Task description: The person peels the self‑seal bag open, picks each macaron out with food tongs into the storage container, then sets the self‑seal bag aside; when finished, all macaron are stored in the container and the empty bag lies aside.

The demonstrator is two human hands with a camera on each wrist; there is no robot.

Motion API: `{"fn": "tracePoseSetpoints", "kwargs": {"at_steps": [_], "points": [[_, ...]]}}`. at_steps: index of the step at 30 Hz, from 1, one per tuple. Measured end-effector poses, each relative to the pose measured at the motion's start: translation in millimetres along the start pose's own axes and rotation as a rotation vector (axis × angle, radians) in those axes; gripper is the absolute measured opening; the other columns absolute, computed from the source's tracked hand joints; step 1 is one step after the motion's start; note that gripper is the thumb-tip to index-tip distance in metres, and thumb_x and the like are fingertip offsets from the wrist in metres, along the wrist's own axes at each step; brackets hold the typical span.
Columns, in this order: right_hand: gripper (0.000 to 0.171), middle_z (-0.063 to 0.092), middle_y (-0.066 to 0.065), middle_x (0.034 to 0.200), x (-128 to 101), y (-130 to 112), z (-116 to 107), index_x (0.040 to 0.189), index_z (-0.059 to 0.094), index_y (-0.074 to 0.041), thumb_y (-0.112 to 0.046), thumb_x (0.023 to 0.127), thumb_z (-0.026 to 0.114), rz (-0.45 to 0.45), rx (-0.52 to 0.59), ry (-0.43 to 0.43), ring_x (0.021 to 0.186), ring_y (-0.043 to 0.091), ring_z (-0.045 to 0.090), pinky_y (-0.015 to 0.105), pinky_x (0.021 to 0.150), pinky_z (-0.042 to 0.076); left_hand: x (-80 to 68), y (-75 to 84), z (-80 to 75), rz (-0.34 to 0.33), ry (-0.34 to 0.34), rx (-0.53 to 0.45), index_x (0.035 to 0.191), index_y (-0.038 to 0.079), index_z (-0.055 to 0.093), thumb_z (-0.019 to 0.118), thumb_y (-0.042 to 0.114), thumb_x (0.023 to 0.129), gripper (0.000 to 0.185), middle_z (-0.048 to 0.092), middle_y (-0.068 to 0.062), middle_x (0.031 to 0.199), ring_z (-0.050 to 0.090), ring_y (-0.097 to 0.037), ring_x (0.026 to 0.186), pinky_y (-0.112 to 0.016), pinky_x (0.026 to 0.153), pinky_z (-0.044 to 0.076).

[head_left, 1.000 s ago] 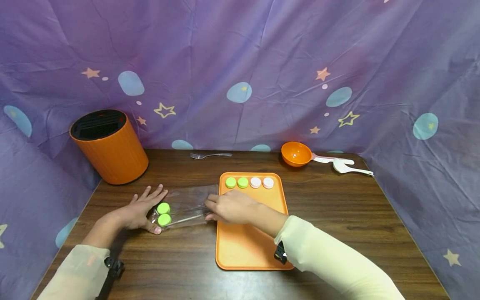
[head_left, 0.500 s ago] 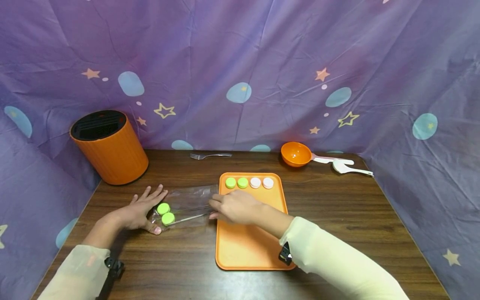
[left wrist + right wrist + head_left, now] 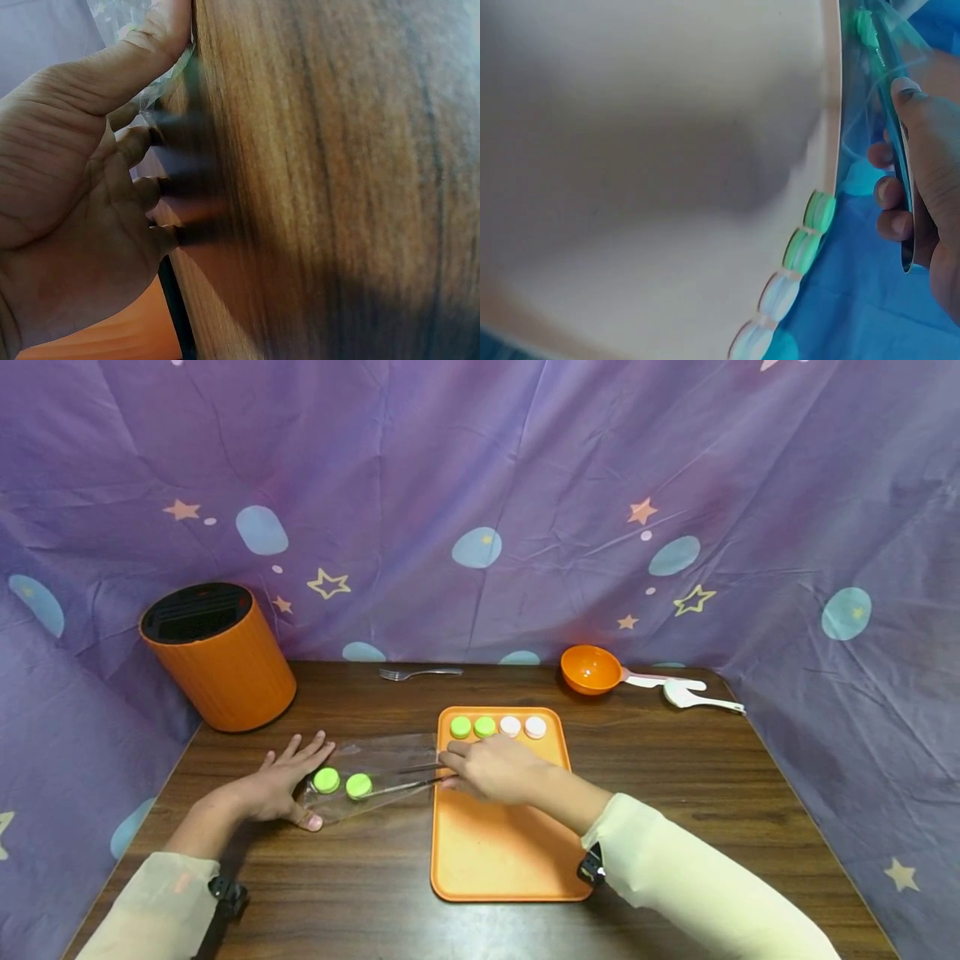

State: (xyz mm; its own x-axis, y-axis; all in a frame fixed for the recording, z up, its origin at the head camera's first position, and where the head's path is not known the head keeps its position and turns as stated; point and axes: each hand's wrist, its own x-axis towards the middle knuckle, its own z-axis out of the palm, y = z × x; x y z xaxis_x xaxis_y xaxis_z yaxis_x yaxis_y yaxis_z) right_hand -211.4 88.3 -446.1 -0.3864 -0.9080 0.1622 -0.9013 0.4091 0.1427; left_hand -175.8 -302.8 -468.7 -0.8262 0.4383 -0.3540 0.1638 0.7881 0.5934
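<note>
A clear plastic bag (image 3: 390,747) lies flat on the table left of the orange tray (image 3: 506,860). Inside it are two green macarons (image 3: 326,779). My left hand (image 3: 281,785), fingers spread, rests at the closed end, thumb on the plastic. My right hand (image 3: 495,768) holds metal tongs (image 3: 897,142) over the tray's left edge. Their arms reach into the bag, tips at the right-hand green macaron (image 3: 358,787); whether they grip it is hard to tell. Two green macarons (image 3: 472,727) and two pale pink macarons (image 3: 522,727) line the tray's far end.
An orange knife block (image 3: 225,668) stands at the back left. Along the back lie a fork (image 3: 420,673), an orange bowl (image 3: 591,670), a white-and-pink utensil (image 3: 663,680) and a white spoon (image 3: 697,697). A purple patterned cloth (image 3: 420,510) hangs behind and beside the table.
My right hand has moved right with the tongs, and one green macaron has shifted right within the bag, away from the other. My left hand has stayed in place.
</note>
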Motion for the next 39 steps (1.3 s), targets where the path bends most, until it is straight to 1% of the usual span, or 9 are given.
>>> {"fn": "tracePoseSetpoints", "kwargs": {"at_steps": [6, 9, 12, 18, 22, 26, 28, 33, 39], "points": [[0.029, 0.068, -0.004, 0.094, -13.2, 7.7, -3.0, 0.11, 0.071, -0.014, -0.042, 0.111, 0.066, 0.038, 0.013, 0.005, 0.071, 0.013, 0.068, 0.036, 0.058, 0.059, -0.2, 0.1, 0.2, 0.003, 0.0, -0.004, 0.175, -0.001, 0.017, 0.097, 0.034, 0.076, 0.132, -0.006, -0.032, 0.182, -0.017, -0.065, 0.163, -0.088, 0.123, -0.012], [0.03, 0.068, -0.004, 0.095, -19.3, 11.9, -2.9, 0.109, 0.07, -0.015, -0.045, 0.111, 0.066, 0.053, -0.012, 0.009, 0.068, 0.013, 0.065, 0.037, 0.055, 0.058, -0.6, 1.2, 0.3, 0.005, 0.001, -0.008, 0.175, -0.001, 0.017, 0.097, 0.033, 0.075, 0.132, -0.006, -0.032, 0.182, -0.016, -0.065, 0.163, -0.088, 0.123, -0.012], [0.031, 0.068, -0.005, 0.096, -24.2, 15.5, -3.6, 0.109, 0.071, -0.015, -0.045, 0.111, 0.066, 0.06, -0.018, 0.012, 0.066, 0.012, 0.062, 0.035, 0.054, 0.058, -0.8, 1.6, 0.6, 0.002, 0.001, -0.009, 0.175, -0.001, 0.017, 0.097, 0.032, 0.075, 0.132, -0.006, -0.032, 0.182, -0.016, -0.064, 0.164, -0.088, 0.123, -0.012], [0.03, 0.066, -0.005, 0.09, -34.3, 21.3, -9.0, 0.108, 0.072, -0.014, -0.044, 0.11, 0.068, 0.069, -0.007, 0.018, 0.069, 0.01, 0.061, 0.032, 0.051, 0.055, -0.5, 1.9, 0.9, 0.003, 0.0, -0.008, 0.175, -0.001, 0.017, 0.097, 0.032, 0.076, 0.132, -0.006, -0.032, 0.182, -0.016, -0.065, 0.164, -0.088, 0.123, -0.012], [0.03, 0.069, -0.006, 0.094, -42.6, 25.5, -11.3, 0.112, 0.073, -0.015, -0.045, 0.11, 0.068, 0.098, -0.026, 0.014, 0.068, 0.011, 0.062, 0.033, 0.052, 0.054, 0.3, 0.8, 0.9, -0.001, -0.001, -0.005, 0.175, -0.001, 0.018, 0.097, 0.033, 0.075, 0.132, -0.006, -0.032, 0.182, -0.016, -0.064, 0.164, -0.087, 0.123, -0.012], [0.03, 0.07, -0.005, 0.099, -51.0, 29.8, -12.3, 0.113, 0.073, -0.016, -0.045, 0.11, 0.067, 0.109, -0.036, 0.016, 0.069, 0.011, 0.063, 0.034, 0.056, 0.058, -0.1, 0.8, 0.6, -0.004, -0.003, -0.006, 0.175, 0.0, 0.017, 0.097, 0.034, 0.075, 0.132, -0.006, -0.032, 0.182, -0.017, -0.064, 0.164, -0.087, 0.124, -0.012], [0.03, 0.07, -0.003, 0.098, -55.3, 31.9, -12.8, 0.112, 0.074, -0.015, -0.044, 0.11, 0.068, 0.105, -0.03, 0.025, 0.068, 0.011, 0.063, 0.034, 0.057, 0.058, -0.6, 1.1, 0.6, 0.0, -0.003, -0.011, 0.175, 0.0, 0.017, 0.097, 0.034, 0.076, 0.132, -0.006, -0.032, 0.182, -0.017, -0.064, 0.164, -0.087, 0.123, -0.012], [0.028, 0.069, -0.002, 0.094, -67.3, 36.9, -13.2, 0.111, 0.073, -0.012, -0.04, 0.108, 0.072, 0.102, -0.012, 0.065, 0.06, 0.012, 0.059, 0.034, 0.052, 0.057, -0.4, -1.7, 1.5, 0.01, -0.003, -0.025, 0.176, 0.0, 0.018, 0.096, 0.037, 0.076, 0.132, -0.006, -0.031, 0.183, -0.018, -0.063, 0.164, -0.087, 0.123, -0.014], [0.029, 0.069, -0.002, 0.095, -83.0, 44.5, -12.8, 0.116, 0.075, -0.01, -0.037, 0.105, 0.076, 0.119, 0.005, 0.118, 0.061, 0.012, 0.06, 0.034, 0.05, 0.055, 0.1, -4.3, 2.1, 0.03, 0.0, -0.039, 0.175, 0.0, 0.018, 0.095, 0.044, 0.075, 0.134, -0.007, -0.032, 0.182, -0.019, -0.064, 0.163, -0.088, 0.121, -0.015]]}}
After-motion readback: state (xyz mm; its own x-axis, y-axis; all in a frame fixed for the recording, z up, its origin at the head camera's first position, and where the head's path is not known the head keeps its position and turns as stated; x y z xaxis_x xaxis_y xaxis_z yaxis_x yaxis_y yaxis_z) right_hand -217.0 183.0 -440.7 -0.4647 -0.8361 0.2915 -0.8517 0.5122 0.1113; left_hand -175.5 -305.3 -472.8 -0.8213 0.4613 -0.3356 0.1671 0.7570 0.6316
